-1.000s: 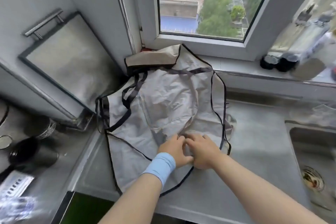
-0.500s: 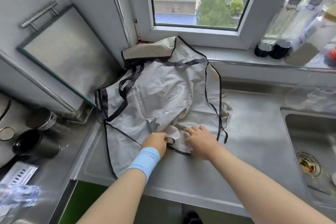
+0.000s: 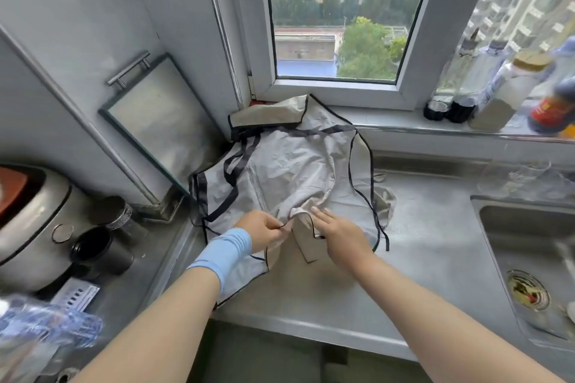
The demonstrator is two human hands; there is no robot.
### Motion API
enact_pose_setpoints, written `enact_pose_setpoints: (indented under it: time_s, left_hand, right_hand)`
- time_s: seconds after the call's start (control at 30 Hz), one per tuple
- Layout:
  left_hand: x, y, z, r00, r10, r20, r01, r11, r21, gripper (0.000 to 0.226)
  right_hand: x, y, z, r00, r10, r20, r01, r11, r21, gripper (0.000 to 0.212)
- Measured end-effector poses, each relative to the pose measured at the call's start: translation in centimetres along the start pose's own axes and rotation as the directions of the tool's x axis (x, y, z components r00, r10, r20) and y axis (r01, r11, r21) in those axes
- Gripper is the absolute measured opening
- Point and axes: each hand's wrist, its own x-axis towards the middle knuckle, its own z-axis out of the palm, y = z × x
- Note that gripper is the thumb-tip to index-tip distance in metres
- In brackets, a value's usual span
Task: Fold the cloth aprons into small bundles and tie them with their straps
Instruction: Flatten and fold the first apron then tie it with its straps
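Left hand (image 3: 264,231) pinching apron (image 3: 289,171) hem, right hand (image 3: 337,232) flat beside

Diffuse daylight enters through the rear window (image 3: 342,25) and lights the steel table (image 3: 420,227) evenly, leaving a dull sheen without hard glare. Shadows are soft, and the creases of the apron (image 3: 289,171) shade gently. Wide-angle distortion bends the wall lines near the edges. The bottles (image 3: 510,84) at right and the plastic object (image 3: 46,326) at lower left are blurred.

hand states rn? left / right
Left hand: pinching the apron at its black-trimmed edge.
Right hand: open, fingers straight, pressing flat on the apron.
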Motion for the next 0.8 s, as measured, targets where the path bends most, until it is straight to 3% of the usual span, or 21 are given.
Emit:
enact_pose_setpoints:
  time_s: [0.03, 0.1, 0.2, 0.27, 0.3, 0.33, 0.43, 0.5, 0.6, 0.67, 0.73, 0.8]
  left_hand:
    - [-0.5, 0.3, 0.5, 0.995, 0.001, 0.103, -0.013, 0.993, 0.118, 0.034]
    - [-1.5, 0.8, 1.6, 0.933, -0.126, 0.338, 0.005, 0.941, 0.338, 0.014]
    - [-2.0, 1.3, 4.0, 0.743, -0.317, 0.589, 0.055, 0.906, 0.419, 0.041]
    - [-1.5, 1.4, 5.1, 0.773, -0.276, 0.571, 0.079, 0.935, 0.345, 0.043]
    - [-1.1, 1.4, 5.3, 0.833, -0.226, 0.504, 0.066, 0.947, 0.315, 0.039]
    - [-0.4, 1.2, 5.3, 0.890, -0.176, 0.420, 0.047, 0.953, 0.301, 0.037]
    - [1.9, 0.9, 5.2, 0.968, -0.107, 0.226, 0.036, 0.954, 0.299, 0.034]
    - [3.4, 0.7, 5.4, 0.984, -0.094, 0.154, 0.048, 0.960, 0.276, 0.035]
    - [5.3, 0.6, 5.8, 0.993, -0.057, 0.106, 0.030, 0.971, 0.238, 0.036]
    - [6.7, 0.5, 5.6, 0.997, -0.026, 0.072, 0.006, 0.966, 0.259, 0.037]
    - [8.2, 0.4, 4.8, 1.000, -0.001, 0.026, -0.006, 0.963, 0.269, 0.037]
    - [9.7, 0.5, 3.4, 0.999, 0.023, -0.037, -0.013, 0.964, 0.266, 0.035]
  right_hand:
    - [-0.5, 0.5, -0.8, 0.997, -0.037, 0.074, 0.045, 0.994, -0.102, 0.064]
    - [-2.0, 1.1, -2.3, 0.926, 0.089, 0.367, 0.017, 0.961, -0.277, 0.041]
    - [-4.0, 2.1, -2.0, 0.616, 0.355, 0.703, -0.088, 0.918, -0.387, 0.049]
    - [-4.4, 2.7, -1.7, 0.419, 0.419, 0.806, -0.186, 0.908, -0.376, 0.054]
    - [-4.2, 2.8, -1.6, 0.377, 0.410, 0.831, -0.281, 0.905, -0.319, 0.049]
    - [-3.9, 2.8, -1.6, 0.423, 0.386, 0.820, -0.360, 0.902, -0.239, 0.046]
    - [-2.4, 2.7, -0.9, 0.770, 0.290, 0.568, -0.275, 0.955, -0.114, 0.044]
    - [-1.1, 3.0, 0.4, 0.873, 0.228, 0.431, -0.217, 0.973, -0.076, 0.052]
    - [0.3, 3.6, 2.2, 0.922, 0.147, 0.357, -0.132, 0.989, -0.067, 0.067]
    - [0.8, 4.7, 3.3, 0.917, 0.147, 0.370, -0.112, 0.987, -0.114, 0.076]
    - [1.1, 6.6, 4.6, 0.854, 0.222, 0.471, -0.156, 0.972, -0.174, 0.077]
    - [1.6, 8.0, 4.5, 0.785, 0.301, 0.541, -0.188, 0.949, -0.255, 0.066]
